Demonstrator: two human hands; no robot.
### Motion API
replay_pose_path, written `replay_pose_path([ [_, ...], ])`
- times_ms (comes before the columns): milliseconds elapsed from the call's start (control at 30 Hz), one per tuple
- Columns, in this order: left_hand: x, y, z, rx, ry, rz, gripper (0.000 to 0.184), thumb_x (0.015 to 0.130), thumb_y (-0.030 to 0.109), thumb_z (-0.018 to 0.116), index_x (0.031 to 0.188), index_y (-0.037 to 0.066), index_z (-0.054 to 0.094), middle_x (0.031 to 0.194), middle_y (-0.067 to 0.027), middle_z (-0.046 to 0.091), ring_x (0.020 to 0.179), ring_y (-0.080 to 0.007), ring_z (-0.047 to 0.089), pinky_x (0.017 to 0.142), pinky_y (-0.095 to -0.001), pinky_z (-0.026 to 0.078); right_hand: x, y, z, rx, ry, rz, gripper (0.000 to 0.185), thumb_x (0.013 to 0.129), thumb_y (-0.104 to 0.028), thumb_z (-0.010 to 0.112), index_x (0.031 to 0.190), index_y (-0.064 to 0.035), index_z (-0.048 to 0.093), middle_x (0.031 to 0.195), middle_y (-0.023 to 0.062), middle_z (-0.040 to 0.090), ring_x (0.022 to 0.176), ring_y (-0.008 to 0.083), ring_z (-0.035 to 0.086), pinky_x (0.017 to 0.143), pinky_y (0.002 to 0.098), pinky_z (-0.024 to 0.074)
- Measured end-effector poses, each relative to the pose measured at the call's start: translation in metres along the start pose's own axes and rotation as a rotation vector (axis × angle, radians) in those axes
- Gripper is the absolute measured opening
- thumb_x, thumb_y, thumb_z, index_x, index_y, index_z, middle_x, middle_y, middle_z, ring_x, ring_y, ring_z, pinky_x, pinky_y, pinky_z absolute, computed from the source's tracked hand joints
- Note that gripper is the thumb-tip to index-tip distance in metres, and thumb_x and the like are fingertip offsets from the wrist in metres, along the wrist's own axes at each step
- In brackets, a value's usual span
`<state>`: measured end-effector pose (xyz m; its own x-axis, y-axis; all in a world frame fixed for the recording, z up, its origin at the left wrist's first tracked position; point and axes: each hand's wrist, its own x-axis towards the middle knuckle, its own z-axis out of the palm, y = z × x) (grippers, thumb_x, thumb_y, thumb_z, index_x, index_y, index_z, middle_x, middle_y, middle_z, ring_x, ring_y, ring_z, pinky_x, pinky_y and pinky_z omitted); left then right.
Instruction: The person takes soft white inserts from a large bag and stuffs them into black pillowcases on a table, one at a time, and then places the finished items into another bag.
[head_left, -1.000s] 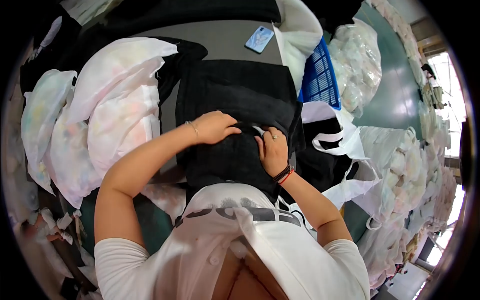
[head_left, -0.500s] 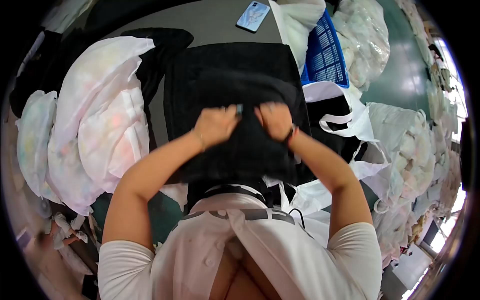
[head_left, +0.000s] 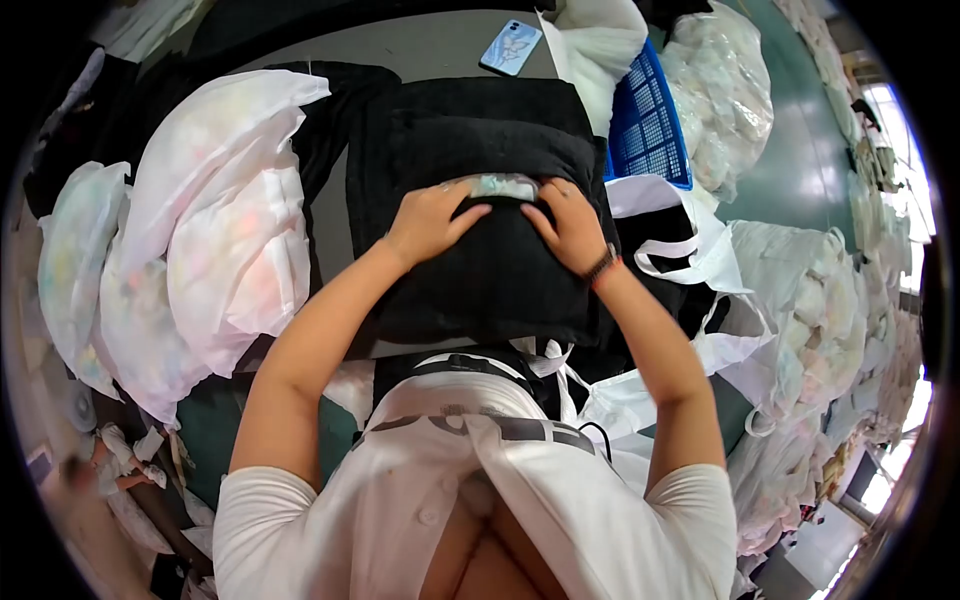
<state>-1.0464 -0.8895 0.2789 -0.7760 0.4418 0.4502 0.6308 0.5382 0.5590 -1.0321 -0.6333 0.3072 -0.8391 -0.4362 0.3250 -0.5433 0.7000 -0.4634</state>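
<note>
Black cloth (head_left: 480, 290) lies folded on the grey table (head_left: 425, 60) in front of me. Across its middle, a shiny clear strip (head_left: 505, 186) shows in a gap of the cloth. At the gap's left end, my left hand (head_left: 430, 222) grips the cloth edge, thumb below and fingers partly hidden. My right hand (head_left: 575, 225) holds the same edge at the right end, its thumb pointing up and left. Both hands are closed on the cloth, a short distance apart.
Stuffed white bags (head_left: 235, 240) lie on the left. A phone (head_left: 511, 48) rests beyond the cloth. To the right are a blue basket (head_left: 650, 120), a white bag with handles (head_left: 710, 240), a clear plastic bag (head_left: 715, 100) and heaped bundles (head_left: 800, 310).
The black cloth has shifted away from my body. Both hands have moved farther up and apart, and the clear strip now shows between them. The camera view has also shifted.
</note>
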Motion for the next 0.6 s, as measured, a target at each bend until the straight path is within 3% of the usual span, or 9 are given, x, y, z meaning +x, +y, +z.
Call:
replay_pose_path([
  [100, -0.04, 0.04, -0.053, 0.048, 0.264, -0.119, 0.04, 0.081, 0.013, 0.079, 0.115, 0.001, 0.063, 0.115, -0.0174, 0.065, 0.107, -0.0367, 0.061, 0.096, -0.0404, 0.048, -0.051, -0.036, -0.019, 0.052, 0.349, 0.217, 0.032, 0.093, -0.02, 0.069, 0.114, 0.0029, 0.062, 0.116, 0.0189, 0.065, 0.105, 0.0329, 0.063, 0.091, 0.0383, 0.0491],
  [167, -0.083, 0.053, -0.053, 0.034, 0.454, -0.483, 0.047, 0.084, 0.017, 0.079, 0.122, -0.002, 0.058, 0.119, -0.0211, 0.061, 0.116, -0.0351, 0.057, 0.1, -0.0424, 0.045, -0.097, -0.041, -0.017, 0.02, 0.38, 0.583, 0.038, 0.096, -0.024, 0.068, 0.12, 0.0038, 0.061, 0.122, 0.0179, 0.066, 0.111, 0.0273, 0.063, 0.096, 0.0348, 0.0475],
  [200, -0.11, 0.056, -0.048, -0.144, 0.298, -0.846, 0.05, 0.092, 0.031, 0.074, 0.123, -0.004, 0.056, 0.114, -0.0222, 0.06, 0.11, -0.0315, 0.057, 0.103, -0.0416, 0.042, -0.12, -0.033, -0.004, 0.101, 0.303, 0.843, 0.041, 0.098, -0.028, 0.066, 0.121, 0.0043, 0.061, 0.123, 0.0167, 0.066, 0.113, 0.0246, 0.063, 0.098, 0.0339, 0.0467],
  [267, -0.156, 0.026, -0.007, -0.831, 0.104, -1.299, 0.055, 0.097, 0.047, 0.064, 0.116, -0.005, 0.058, 0.107, -0.0208, 0.06, 0.102, -0.026, 0.056, 0.097, -0.0379, 0.045, -0.159, 0.003, 0.047, 0.834, 0.338, 1.309, 0.049, 0.099, -0.042, 0.062, 0.094, 0.0066, 0.066, 0.083, 0.0152, 0.06, 0.081, 0.0192, 0.056, 0.078, 0.0365, 0.0465],
  [300, -0.156, 0.031, 0.014, -0.601, 0.264, -1.252, 0.055, 0.099, 0.05, 0.06, 0.107, -0.005, 0.06, 0.098, -0.019, 0.062, 0.095, -0.0239, 0.057, 0.09, -0.0376, 0.046, -0.152, -0.009, 0.068, 0.823, 0.639, 1.268, 0.057, 0.103, -0.043, 0.056, 0.074, 0.0065, 0.059, 0.061, 0.007, 0.047, 0.065, 0.0121, 0.043, 0.06, 0.0364, 0.0396],
  [333, -0.15, 0.037, 0.029, -0.369, 0.414, -1.189, 0.059, 0.1, 0.053, 0.056, 0.097, -0.005, 0.062, 0.089, -0.0172, 0.063, 0.088, -0.0217, 0.058, 0.083, -0.0373, 0.047, -0.144, -0.012, 0.052, 0.835, 0.643, 1.258, 0.057, 0.103, -0.043, 0.056, 0.074, 0.0065, 0.059, 0.061, 0.007, 0.047, 0.065, 0.0121, 0.043, 0.06, 0.0364, 0.0396],
  [433, -0.115, 0.064, -0.028, -0.265, 0.145, -0.877, 0.058, 0.101, 0.045, 0.057, 0.08, -0.008, 0.058, 0.073, -0.0271, 0.06, 0.07, -0.0414, 0.059, 0.066, -0.0443, 0.044, -0.109, -0.027, -0.027, 0.39, 0.532, 0.802, 0.064, 0.103, -0.039, 0.058, 0.058, 0.0061, 0.054, 0.051, 0.0, 0.051, 0.052, 0.0069, 0.041, 0.046, 0.0326, 0.0289],
  [500, -0.13, 0.055, -0.008, -0.15, 0.145, -0.765, 0.055, 0.101, 0.041, 0.057, 0.077, -0.009, 0.055, 0.077, -0.0345, 0.054, 0.072, -0.0523, 0.047, 0.06, -0.0462, 0.042, -0.118, -0.015, -0.02, 0.139, 0.458, 0.814, 0.059, 0.103, -0.037, 0.057, 0.063, 0.0069, 0.057, 0.055, 0.0133, 0.058, 0.05, 0.0225, 0.051, 0.051, 0.0397, 0.0362],
  [600, -0.14, 0.049, 0.0, -0.32, -0.001, -0.833, 0.058, 0.098, 0.043, 0.063, 0.071, -0.006, 0.05, 0.069, -0.0281, 0.051, 0.058, -0.0382, 0.045, 0.058, -0.0425, 0.041, -0.141, 0.032, 0.003, -0.066, 0.38, 0.827, 0.05, 0.101, -0.036, 0.059, 0.071, 0.0047, 0.062, 0.064, 0.0231, 0.061, 0.059, 0.0408, 0.057, 0.059, 0.0474, 0.0422],
])
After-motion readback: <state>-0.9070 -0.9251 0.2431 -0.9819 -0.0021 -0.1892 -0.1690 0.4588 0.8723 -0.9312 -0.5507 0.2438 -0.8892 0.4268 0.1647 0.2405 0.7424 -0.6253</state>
